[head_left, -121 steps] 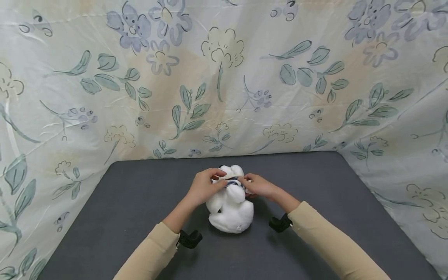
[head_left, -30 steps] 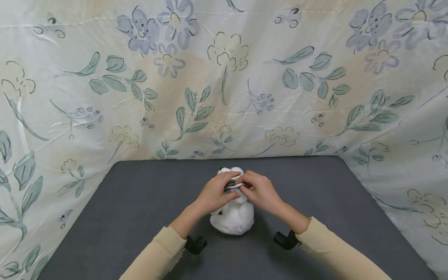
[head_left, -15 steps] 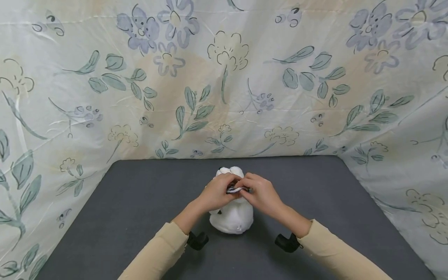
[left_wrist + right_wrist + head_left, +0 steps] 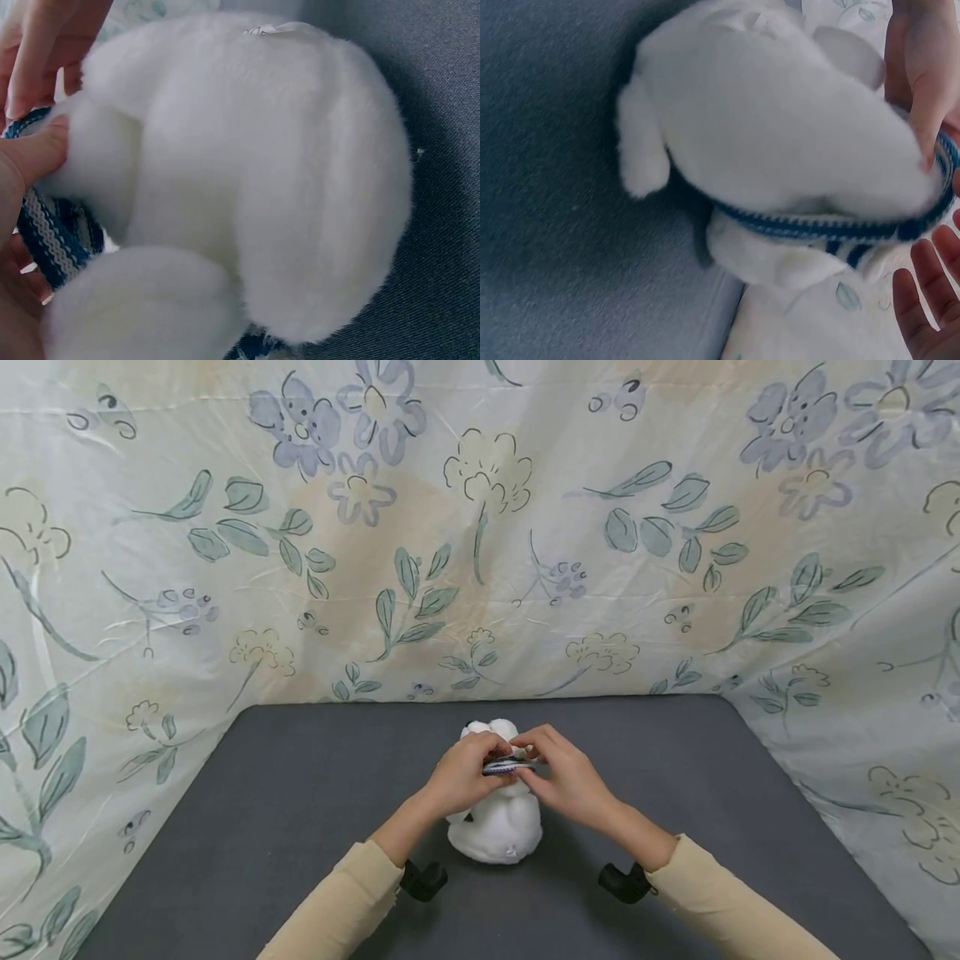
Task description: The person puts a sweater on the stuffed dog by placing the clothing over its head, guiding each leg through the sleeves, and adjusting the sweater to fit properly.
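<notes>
Dark grey bench [image 4: 285, 827], mid-surface: white plush [image 4: 498, 827] sits between both forearms. Left hand [image 4: 461, 777] and right hand [image 4: 566, 777] meet at its neck, fingers [image 4: 30, 154] curled, pinching a blue-and-white knit band [image 4: 832, 225] wrapped around it. Band lies snug against the fur. Beyond, floral sheet [image 4: 480, 527] hangs as backdrop behind the bench.

No text, label, brand, number or sign can be read in any of the views.
</notes>
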A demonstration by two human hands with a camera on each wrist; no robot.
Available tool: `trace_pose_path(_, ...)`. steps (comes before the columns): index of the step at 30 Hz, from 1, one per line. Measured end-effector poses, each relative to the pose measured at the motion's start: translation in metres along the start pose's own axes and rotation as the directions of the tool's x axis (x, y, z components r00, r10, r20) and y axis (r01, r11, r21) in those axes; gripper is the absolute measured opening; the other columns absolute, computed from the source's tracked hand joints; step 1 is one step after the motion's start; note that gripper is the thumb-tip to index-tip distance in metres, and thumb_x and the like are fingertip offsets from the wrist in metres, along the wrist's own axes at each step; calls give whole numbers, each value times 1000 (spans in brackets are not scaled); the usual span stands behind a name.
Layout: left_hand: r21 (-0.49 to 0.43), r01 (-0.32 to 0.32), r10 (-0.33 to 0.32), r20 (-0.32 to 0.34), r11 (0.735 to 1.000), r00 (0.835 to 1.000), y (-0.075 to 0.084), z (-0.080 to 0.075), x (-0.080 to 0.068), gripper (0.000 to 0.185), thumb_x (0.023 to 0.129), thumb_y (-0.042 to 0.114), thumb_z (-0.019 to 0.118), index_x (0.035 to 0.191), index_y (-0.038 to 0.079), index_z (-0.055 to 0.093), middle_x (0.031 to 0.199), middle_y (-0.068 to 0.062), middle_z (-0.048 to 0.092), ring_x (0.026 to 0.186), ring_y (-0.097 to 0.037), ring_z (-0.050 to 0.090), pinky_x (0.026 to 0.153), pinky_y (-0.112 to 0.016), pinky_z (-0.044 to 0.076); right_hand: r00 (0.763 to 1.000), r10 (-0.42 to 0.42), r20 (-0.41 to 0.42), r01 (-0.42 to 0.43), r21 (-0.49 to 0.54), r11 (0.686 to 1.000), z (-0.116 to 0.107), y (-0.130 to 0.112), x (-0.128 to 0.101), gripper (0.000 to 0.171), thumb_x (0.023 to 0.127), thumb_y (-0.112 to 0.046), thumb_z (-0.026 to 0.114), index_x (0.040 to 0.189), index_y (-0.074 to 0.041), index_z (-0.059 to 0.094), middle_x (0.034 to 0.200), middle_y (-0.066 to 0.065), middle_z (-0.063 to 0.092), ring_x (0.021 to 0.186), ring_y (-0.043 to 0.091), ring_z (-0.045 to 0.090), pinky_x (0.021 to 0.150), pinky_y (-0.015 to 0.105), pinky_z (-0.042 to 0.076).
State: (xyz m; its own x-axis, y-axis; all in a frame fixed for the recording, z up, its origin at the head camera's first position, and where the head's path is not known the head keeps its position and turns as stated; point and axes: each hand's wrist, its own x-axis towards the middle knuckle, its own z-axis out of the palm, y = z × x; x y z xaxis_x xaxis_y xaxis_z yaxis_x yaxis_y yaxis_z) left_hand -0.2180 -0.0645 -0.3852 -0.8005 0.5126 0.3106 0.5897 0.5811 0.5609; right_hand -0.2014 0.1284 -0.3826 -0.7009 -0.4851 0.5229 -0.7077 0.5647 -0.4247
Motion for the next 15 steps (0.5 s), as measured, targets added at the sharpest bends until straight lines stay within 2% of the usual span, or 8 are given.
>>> trace_pose_path(5, 1, 1, -1, -18, 1000, 1000, 0, 2, -1, 25, 78, 22, 74, 98, 15, 61, 91, 5, 59, 78, -6, 53, 68, -23, 45, 997, 55, 59, -54, -6, 999, -2, 11, -4, 40, 81, -14, 71, 117, -11, 54, 108, 2, 55, 89, 14, 57, 71, 30, 50)
trace_pose_path(8, 10, -1, 1, -27, 1000, 1000, 0, 2, -1, 24, 78, 21, 74, 97, 16, 60, 90, 5, 59, 78, -7, 52, 68, -23, 44, 988, 77, 131, -81, 24, 996, -3, 17, -6, 42, 82, -15, 70, 120, -11, 53, 109, 2, 55, 88, 14, 56, 72, 27, 48)
trace_pose_path(15, 20, -13, 13, -44, 1000, 999, 0, 3, -1, 25, 76, 21, 75, 94, 17, 59, 87, 6, 57, 78, -7, 50, 68, -23, 44, 943, 94, 319, -145, 140, 979, -3, 29, -6, 42, 88, -23, 63, 126, -12, 49, 111, 0, 53, 92, 21, 52, 74, 35, 48)
